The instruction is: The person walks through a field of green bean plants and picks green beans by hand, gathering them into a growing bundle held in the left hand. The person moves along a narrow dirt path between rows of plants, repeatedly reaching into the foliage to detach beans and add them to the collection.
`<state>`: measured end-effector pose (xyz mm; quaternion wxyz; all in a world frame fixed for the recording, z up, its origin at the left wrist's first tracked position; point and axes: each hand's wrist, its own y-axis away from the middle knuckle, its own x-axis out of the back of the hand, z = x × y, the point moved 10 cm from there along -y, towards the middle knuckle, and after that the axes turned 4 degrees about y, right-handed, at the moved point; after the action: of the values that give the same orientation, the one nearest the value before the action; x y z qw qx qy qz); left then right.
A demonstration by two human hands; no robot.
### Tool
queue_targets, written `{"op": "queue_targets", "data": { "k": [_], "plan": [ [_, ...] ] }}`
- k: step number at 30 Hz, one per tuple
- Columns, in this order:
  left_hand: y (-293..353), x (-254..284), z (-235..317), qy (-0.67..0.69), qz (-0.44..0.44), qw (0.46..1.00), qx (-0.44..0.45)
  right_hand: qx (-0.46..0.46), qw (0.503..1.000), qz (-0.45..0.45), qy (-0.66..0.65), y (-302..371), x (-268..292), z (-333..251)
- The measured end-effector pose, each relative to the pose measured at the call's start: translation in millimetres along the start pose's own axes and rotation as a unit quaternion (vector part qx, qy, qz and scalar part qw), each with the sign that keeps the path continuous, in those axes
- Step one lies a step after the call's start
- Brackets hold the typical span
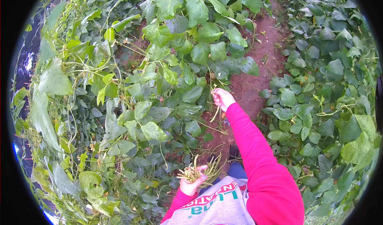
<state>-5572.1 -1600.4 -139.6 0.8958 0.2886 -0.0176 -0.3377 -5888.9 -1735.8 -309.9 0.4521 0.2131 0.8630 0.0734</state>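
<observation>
My left hand (191, 186), low and close to my body, is closed round a bunch of long, thin green beans (212, 170) whose ends fan out past the fingers. Farther forward, my right hand (223, 99) reaches to the edge of the leafy bean plants (198, 51). Its fingers pinch at the top of a pale green bean pod (216, 114), which hangs down below them. Whether this pod is still joined to its stem cannot be made out.
A strip of reddish-brown soil (255, 79) runs between the plants on the left and another leafy row (319, 101) on the right. Thin vines (72, 117) trail at the left. Dark sheeting (24, 65) shows at the far left edge.
</observation>
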Motion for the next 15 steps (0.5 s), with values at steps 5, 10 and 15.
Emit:
{"op": "queue_targets", "data": {
  "k": [5, 10, 15],
  "plan": [
    [3.7, -0.1, 7.6, -0.01, -0.011, 1.0, -0.017, 0.017, 0.999, -0.027, -0.02, 1.7, 7.3, -5.1],
    [11.0, 2.4, 10.0, -0.016, -0.005, 1.0, -0.01, 0.003, 0.999, 0.002, -0.047, 23.1, -0.9, -6.4],
    [8.7, -7.0, 19.6, 0.001, -0.03, 0.999, -0.026, 0.008, 0.997, -0.005, -0.082, 56.4, 9.7, -14.4]
  ]
}}
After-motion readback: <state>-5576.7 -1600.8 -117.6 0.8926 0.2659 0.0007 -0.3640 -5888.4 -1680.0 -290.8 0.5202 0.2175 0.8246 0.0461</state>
